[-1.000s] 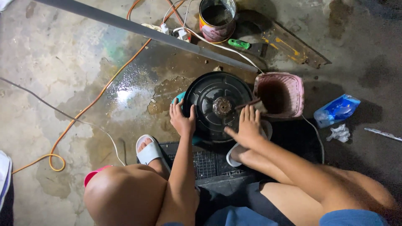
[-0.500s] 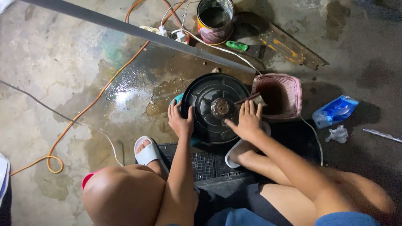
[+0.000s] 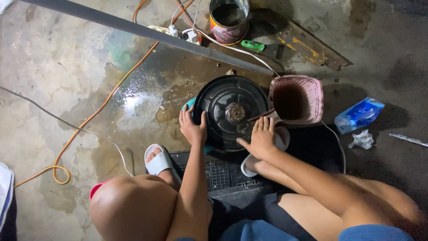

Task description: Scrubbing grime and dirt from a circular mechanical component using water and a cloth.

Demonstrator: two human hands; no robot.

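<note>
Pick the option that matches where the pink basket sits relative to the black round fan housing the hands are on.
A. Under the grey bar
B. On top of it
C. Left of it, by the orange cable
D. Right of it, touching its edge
D: the pink basket sits right of the black round housing, against its rim, while the left hand and right hand rest on the housing.

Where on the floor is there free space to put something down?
Bare concrete lies left of the orange cable. Crowded: around the black round fan housing, where the left hand, right hand and pink basket sit.
</note>
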